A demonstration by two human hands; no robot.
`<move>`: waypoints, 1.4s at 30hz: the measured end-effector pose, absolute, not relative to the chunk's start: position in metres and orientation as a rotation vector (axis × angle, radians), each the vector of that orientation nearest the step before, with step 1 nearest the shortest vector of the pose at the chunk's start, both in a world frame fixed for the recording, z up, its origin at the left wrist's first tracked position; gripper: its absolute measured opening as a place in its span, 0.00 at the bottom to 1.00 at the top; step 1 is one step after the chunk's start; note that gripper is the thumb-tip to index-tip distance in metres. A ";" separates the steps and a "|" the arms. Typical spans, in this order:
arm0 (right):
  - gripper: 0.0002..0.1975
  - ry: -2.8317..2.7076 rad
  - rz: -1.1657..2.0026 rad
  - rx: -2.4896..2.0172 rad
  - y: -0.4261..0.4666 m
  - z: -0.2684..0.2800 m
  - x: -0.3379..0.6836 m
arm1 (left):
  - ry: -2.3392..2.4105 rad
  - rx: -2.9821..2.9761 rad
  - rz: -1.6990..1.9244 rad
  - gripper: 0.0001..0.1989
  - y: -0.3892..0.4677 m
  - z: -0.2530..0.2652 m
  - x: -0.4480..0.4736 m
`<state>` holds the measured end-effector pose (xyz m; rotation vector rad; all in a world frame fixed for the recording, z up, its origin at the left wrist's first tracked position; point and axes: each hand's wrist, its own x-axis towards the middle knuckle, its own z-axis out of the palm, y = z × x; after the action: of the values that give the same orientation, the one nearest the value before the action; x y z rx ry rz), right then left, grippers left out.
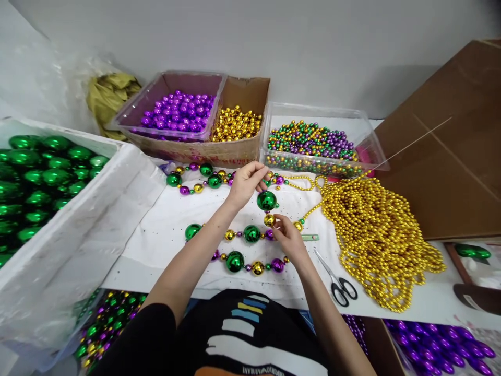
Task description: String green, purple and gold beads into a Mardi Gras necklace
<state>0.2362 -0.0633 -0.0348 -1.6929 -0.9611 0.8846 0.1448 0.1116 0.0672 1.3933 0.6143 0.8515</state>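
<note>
My left hand (247,183) pinches narrowly above a green ball (266,200) as my right hand (290,238) holds a gold ball (269,220) that slackened fingertips could drop.

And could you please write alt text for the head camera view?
A person's left hand and right hand handle a strand with a large green bead and a gold bead over a white cloth. Scissors and gold bead chains lie to the right; bead-filled containers stand behind.

Bead garlands (257,268) lie left of scissors (335,280) and heaped strands (376,230), a tub (323,112) behind.
</note>
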 end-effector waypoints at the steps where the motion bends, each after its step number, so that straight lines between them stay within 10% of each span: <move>1: 0.21 -1.016 0.854 -1.740 -0.063 -0.034 0.236 | 0.620 1.409 0.860 0.14 0.111 0.066 0.143; 11: 0.14 -1.133 0.521 -1.680 -0.022 0.019 0.245 | 0.440 1.495 0.846 0.16 0.106 0.077 0.129; 20: 0.13 -0.797 0.921 -1.467 -0.020 0.023 0.243 | 0.471 1.318 0.841 0.18 0.111 0.079 0.118; 29: 0.13 -0.570 0.810 -1.108 -0.021 0.072 0.259 | 0.367 1.650 0.111 0.50 0.067 -0.017 0.094; 36: 0.08 -0.610 0.618 -0.980 -0.041 0.114 0.291 | 0.536 2.244 -0.087 0.16 0.051 -0.018 0.082; 42: 0.08 -0.465 0.568 -1.140 -0.068 0.080 0.281 | 1.044 2.451 -0.010 0.21 0.086 0.007 0.051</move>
<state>0.2814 -0.0681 0.0804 -1.1401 -0.4651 0.5683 0.0506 0.0855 0.0068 2.4515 1.0439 -0.0102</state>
